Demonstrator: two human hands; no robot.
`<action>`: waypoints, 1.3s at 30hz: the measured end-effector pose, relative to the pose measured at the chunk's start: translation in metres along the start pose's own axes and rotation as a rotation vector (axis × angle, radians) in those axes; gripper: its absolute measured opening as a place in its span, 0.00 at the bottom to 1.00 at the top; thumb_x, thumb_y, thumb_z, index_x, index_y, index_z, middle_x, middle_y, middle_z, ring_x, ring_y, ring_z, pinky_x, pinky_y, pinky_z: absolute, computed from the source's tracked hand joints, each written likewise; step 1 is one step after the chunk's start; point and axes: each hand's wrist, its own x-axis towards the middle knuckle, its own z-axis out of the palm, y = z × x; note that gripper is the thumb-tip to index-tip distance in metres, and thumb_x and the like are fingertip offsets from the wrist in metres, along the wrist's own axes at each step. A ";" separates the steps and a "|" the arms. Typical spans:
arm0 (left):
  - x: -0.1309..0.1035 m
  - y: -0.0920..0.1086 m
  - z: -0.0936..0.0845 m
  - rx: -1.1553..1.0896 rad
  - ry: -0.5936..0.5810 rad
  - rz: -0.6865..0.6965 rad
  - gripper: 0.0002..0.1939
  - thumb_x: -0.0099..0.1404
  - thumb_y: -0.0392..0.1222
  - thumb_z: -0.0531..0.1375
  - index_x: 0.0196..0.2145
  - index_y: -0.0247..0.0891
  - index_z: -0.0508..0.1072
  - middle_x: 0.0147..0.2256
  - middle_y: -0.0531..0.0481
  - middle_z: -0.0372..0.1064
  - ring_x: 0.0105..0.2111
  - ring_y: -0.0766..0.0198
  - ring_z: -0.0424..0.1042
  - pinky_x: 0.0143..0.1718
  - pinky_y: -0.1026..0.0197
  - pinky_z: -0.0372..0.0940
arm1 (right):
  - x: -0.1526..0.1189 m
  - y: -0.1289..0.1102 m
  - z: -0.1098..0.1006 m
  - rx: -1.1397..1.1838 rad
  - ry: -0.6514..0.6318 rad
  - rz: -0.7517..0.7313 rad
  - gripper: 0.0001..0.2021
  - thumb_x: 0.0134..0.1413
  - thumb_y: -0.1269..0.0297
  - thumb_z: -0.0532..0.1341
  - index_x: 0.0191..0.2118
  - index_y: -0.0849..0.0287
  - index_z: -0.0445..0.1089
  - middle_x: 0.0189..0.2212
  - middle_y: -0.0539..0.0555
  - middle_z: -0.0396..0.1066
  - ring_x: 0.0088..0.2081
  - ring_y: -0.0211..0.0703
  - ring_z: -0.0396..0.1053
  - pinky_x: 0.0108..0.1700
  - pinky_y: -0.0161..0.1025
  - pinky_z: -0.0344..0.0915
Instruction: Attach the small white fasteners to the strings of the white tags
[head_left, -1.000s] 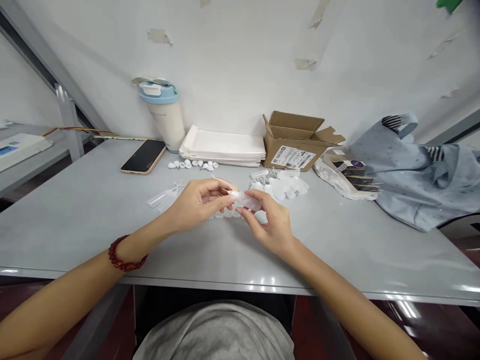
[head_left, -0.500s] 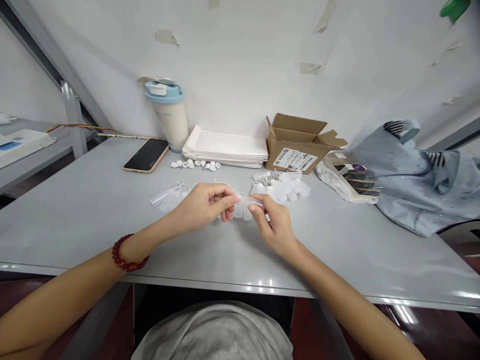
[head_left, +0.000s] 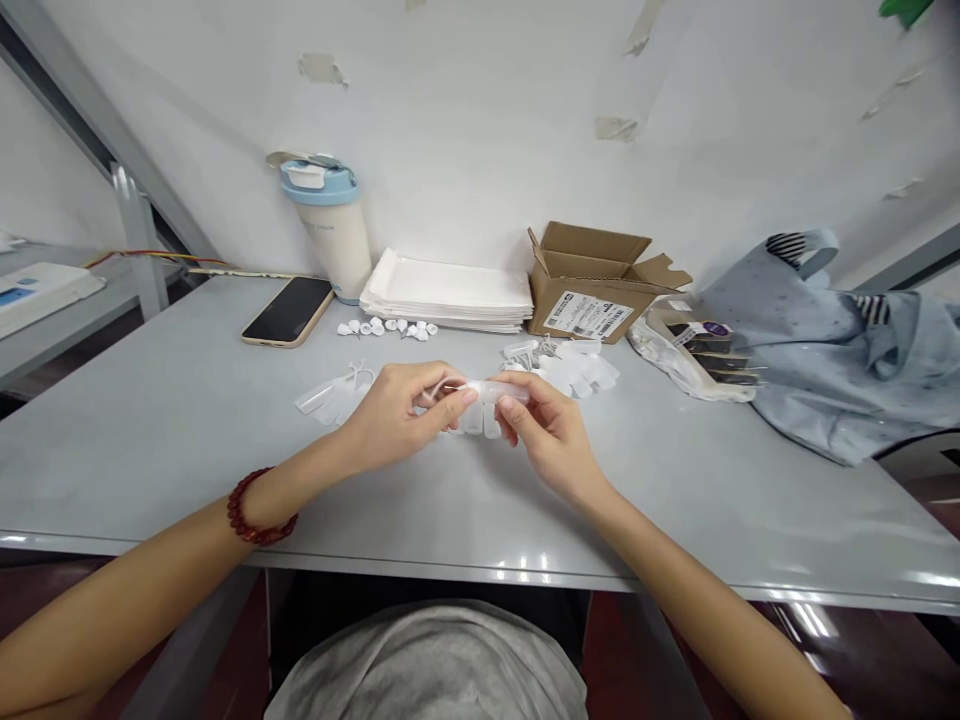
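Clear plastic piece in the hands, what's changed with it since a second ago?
The clear plastic piece has gone from slanting down rightward to nearly level; the right hand has shifted its thumb right. The left hand still pinches the other end. Phone, cup and box stayed put.

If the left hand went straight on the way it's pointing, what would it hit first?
Past the translucent piece it holds, the left hand would likely meet the right hand first, though depth is unclear.

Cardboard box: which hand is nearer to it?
Right. The right hand is in front of the cardboard box, toward the person; the left hand is farther away, in front and well to the left.
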 end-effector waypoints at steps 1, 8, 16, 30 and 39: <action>0.000 0.001 0.000 -0.006 -0.028 -0.021 0.12 0.66 0.45 0.55 0.32 0.35 0.72 0.22 0.53 0.70 0.23 0.69 0.70 0.24 0.69 0.65 | -0.001 0.000 0.000 -0.044 0.011 -0.040 0.13 0.56 0.57 0.59 0.43 0.59 0.69 0.24 0.47 0.66 0.22 0.33 0.61 0.26 0.34 0.61; -0.001 0.002 0.000 -0.002 -0.071 0.012 0.13 0.67 0.45 0.54 0.30 0.35 0.72 0.19 0.54 0.68 0.19 0.69 0.68 0.22 0.69 0.62 | 0.001 0.001 -0.004 0.086 -0.081 0.046 0.15 0.55 0.54 0.60 0.41 0.60 0.71 0.20 0.46 0.65 0.20 0.33 0.62 0.26 0.35 0.62; -0.002 -0.008 0.005 0.252 0.028 0.275 0.11 0.66 0.42 0.56 0.27 0.36 0.70 0.19 0.54 0.68 0.19 0.71 0.65 0.23 0.68 0.59 | 0.011 0.002 -0.013 0.377 -0.258 0.390 0.17 0.50 0.50 0.63 0.27 0.62 0.69 0.16 0.45 0.63 0.12 0.29 0.56 0.15 0.31 0.51; 0.003 -0.016 -0.005 0.216 0.320 0.275 0.05 0.64 0.35 0.56 0.37 0.35 0.71 0.22 0.55 0.68 0.19 0.72 0.66 0.24 0.69 0.64 | 0.043 0.028 -0.105 -0.827 0.626 -0.095 0.23 0.52 0.51 0.59 0.44 0.66 0.76 0.32 0.61 0.76 0.30 0.48 0.70 0.40 0.48 0.66; 0.004 -0.015 -0.004 0.262 0.464 0.372 0.05 0.63 0.34 0.56 0.34 0.37 0.72 0.19 0.58 0.66 0.17 0.72 0.65 0.21 0.69 0.65 | 0.044 0.046 -0.092 -1.086 0.539 -0.373 0.16 0.59 0.59 0.55 0.44 0.64 0.73 0.39 0.64 0.73 0.43 0.53 0.68 0.47 0.49 0.63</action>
